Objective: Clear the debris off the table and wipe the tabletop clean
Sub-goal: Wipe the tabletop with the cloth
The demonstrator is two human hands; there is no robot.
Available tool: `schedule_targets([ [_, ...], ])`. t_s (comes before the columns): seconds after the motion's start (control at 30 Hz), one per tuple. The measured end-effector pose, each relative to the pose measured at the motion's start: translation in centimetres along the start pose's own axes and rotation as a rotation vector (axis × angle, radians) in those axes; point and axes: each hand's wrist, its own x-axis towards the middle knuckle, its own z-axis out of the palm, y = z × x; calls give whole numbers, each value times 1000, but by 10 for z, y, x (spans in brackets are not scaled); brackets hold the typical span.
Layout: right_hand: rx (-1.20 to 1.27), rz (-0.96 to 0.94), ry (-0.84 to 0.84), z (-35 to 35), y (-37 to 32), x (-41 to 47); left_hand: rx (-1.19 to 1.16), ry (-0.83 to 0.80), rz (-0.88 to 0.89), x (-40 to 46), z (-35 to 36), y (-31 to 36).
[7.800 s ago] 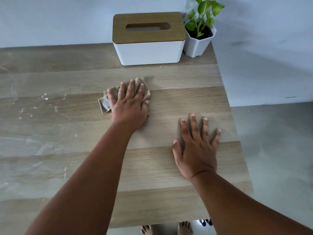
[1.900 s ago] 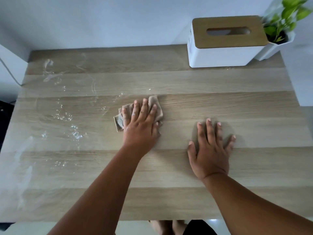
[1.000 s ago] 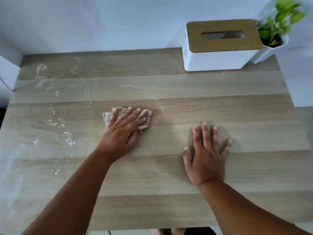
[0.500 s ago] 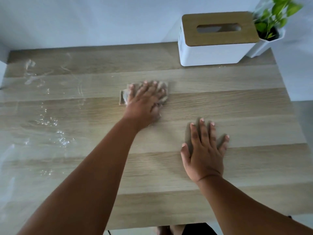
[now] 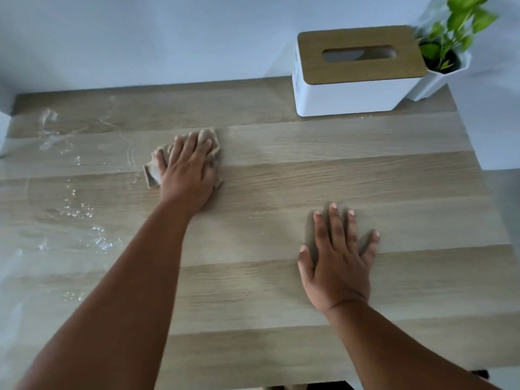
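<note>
Head view: a person leans over a pale wood-grain plank tabletop (image 5: 351, 175), both bare forearms reaching forward.
Left hand: the left hand (image 5: 187, 171) lies flat, fingers straight and pressing down on a crumpled beige cleaning cloth (image 5: 209, 137); nothing is curled round it.
Right hand: the right hand (image 5: 337, 257) rests palm-down on bare wood, fingers spread and relaxed, holding nothing.
Cloth position: about centre-left of the tabletop, bunched under the left palm, its edges showing at 12 and 9 o'clock of the hand.
Remaining mess: glistening wet streaks and white specks (image 5: 78, 209) lie at 9 to 8 o'clock of the cloth, near but apart from it; a few crumbs (image 5: 365, 116) sit at the foot of the white tissue box with a wooden slotted lid (image 5: 351, 71).
Key relation: the streaks lie leftward of the fingers, so the left hand is the nearer one; the next stroke likely sweeps toward 9 o'clock.
Corner item: a small green plant in a white pot (image 5: 444, 60) stands just beside the box, at its 3 o'clock.
</note>
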Motion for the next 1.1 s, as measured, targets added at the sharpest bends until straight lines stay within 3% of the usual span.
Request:
schedule_targets([
  [0.07, 0, -1, -18, -1, 1, 1, 8, -1, -161, 25, 5, 30],
  [0.13, 3, 0, -32, -2, 1, 0, 52, -48, -135, 35, 13, 62],
  [0.3, 5, 5, -37, -4, -1, 0, 118, -129, 323, -18, 29, 98],
  [0.47, 0, 3, -24, -6, -2, 0, 140, -85, 640, -87, 28, 37],
  [0.57, 3, -2, -29, -6, -2, 0, 117, -57, 547, -72, 12, -9],
  [0.7, 19, 4, -45, -6, -2, 0, 110, -37, 130, 4, -6, -23],
  [0.8, 25, -4, -49, -5, -1, 0, 67, -1, -52, 66, -10, -6],
  [0.87, 25, -7, -56, -6, -1, -1, 64, -34, -56, 92, -7, 14],
  [1.1, 12, -3, -64, -7, -3, 0, 110, -108, 231, 87, 8, 68],
])
